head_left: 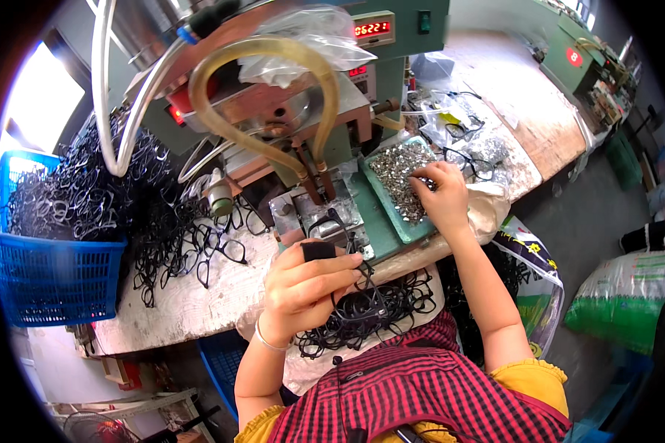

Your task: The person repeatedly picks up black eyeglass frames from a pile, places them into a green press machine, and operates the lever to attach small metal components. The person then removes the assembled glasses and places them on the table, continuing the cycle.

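Observation:
My left hand (303,289), with a black band round one finger, is closed on a black eyeglass frame (352,240) in front of the machine's metal fixture (287,214). Part of that frame is hidden behind my fingers. Above the fixture stand two dark electrode-like tips (319,184). On the right, my right hand (445,199) pinches over a light green tray (375,198) of small silvery metal parts (400,173); what its fingertips hold is too small to make out. A pile of black eyeglass frames (377,306) lies on the cloth at my lap.
A blue basket (59,277) heaped with black frames stands at left; more loose frames (207,247) lie beside it. A thick yellowish hose (258,46) loops in front of the green machine (391,55). Plastic bags and glasses (471,164) lie beyond the tray.

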`<state>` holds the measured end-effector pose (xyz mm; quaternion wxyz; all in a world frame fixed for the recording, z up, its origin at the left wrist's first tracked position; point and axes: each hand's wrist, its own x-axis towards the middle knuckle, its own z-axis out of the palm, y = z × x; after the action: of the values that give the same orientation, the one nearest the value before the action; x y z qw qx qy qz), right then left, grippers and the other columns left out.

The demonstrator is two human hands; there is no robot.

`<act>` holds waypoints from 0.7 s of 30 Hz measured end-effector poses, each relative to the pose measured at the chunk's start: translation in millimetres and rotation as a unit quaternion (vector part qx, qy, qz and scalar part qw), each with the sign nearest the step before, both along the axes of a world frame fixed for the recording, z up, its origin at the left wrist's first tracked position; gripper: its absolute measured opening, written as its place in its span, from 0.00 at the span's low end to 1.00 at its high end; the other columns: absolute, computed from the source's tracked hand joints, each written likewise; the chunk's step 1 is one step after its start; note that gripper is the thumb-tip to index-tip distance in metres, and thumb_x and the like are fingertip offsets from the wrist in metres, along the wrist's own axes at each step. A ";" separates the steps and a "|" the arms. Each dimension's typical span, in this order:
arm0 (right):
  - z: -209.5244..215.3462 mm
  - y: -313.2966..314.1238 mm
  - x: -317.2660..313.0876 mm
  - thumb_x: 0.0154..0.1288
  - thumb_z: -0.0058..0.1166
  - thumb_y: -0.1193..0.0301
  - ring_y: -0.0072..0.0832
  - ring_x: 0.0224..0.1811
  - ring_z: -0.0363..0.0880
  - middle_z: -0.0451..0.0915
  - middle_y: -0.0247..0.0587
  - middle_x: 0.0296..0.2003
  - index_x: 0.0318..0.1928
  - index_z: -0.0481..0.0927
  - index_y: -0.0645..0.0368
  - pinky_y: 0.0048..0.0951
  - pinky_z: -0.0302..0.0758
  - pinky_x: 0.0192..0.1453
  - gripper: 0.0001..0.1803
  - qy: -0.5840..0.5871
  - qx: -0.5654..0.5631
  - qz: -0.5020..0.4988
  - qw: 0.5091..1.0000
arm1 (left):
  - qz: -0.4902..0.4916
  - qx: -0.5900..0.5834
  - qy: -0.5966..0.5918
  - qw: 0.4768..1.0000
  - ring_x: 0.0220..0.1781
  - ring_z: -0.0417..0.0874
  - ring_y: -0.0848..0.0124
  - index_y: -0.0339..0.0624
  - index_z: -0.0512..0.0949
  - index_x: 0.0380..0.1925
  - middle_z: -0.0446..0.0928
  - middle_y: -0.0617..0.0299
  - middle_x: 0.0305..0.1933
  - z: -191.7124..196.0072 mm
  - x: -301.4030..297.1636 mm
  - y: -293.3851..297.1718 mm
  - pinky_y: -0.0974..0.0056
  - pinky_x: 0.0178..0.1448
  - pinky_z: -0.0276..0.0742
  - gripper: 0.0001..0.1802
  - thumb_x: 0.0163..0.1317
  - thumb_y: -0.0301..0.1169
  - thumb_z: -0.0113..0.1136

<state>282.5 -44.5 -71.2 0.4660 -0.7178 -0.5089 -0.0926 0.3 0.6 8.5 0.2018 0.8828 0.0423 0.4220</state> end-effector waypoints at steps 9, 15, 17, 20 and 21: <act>-16.4 29.0 -10.2 0.58 0.61 0.73 0.39 0.65 0.74 0.79 0.39 0.57 0.40 0.81 0.56 0.42 0.79 0.48 0.08 -0.227 -0.059 0.125 0.964 | 0.051 -0.023 0.015 0.998 0.49 0.89 0.59 0.46 0.85 0.37 0.89 0.57 0.45 -7.9 -8.0 -13.6 0.49 0.67 0.75 0.14 0.50 0.21 0.73; -4.7 -8.4 0.7 0.62 0.60 0.78 0.41 0.40 0.85 0.87 0.45 0.37 0.38 0.86 0.60 0.39 0.80 0.48 0.05 0.066 0.083 0.011 0.994 | 0.251 0.069 -0.083 0.962 0.53 0.86 0.47 0.41 0.81 0.44 0.85 0.44 0.49 -59.7 -48.7 -43.8 0.45 0.67 0.76 0.16 0.55 0.29 0.73; -20.5 -8.2 -3.4 0.60 0.61 0.78 0.42 0.41 0.84 0.85 0.44 0.36 0.38 0.86 0.60 0.40 0.79 0.48 0.05 0.100 0.085 0.034 0.991 | 0.363 0.043 -0.100 0.925 0.50 0.87 0.52 0.40 0.84 0.41 0.86 0.47 0.46 -71.9 -73.1 -17.7 0.51 0.65 0.78 0.12 0.59 0.30 0.73; -31.4 5.2 -19.2 0.58 0.61 0.76 0.42 0.42 0.83 0.83 0.44 0.35 0.38 0.85 0.60 0.41 0.78 0.49 0.07 0.121 0.108 0.106 0.981 | 0.462 0.029 -0.065 0.884 0.46 0.88 0.58 0.39 0.87 0.40 0.87 0.50 0.44 -73.1 -65.8 39.2 0.58 0.63 0.80 0.09 0.64 0.31 0.72; -23.6 9.2 -31.8 0.57 0.62 0.76 0.42 0.42 0.82 0.82 0.44 0.35 0.38 0.85 0.60 0.42 0.78 0.49 0.08 0.124 0.115 0.132 0.977 | 0.466 0.032 -0.061 0.882 0.46 0.88 0.59 0.39 0.87 0.40 0.87 0.50 0.44 -67.1 -53.6 46.5 0.58 0.62 0.80 0.08 0.65 0.31 0.71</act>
<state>250.7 -35.3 -94.8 0.6134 -0.5914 -0.5235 0.0020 -53.3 47.1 -58.6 -0.0446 0.7395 0.4229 0.5219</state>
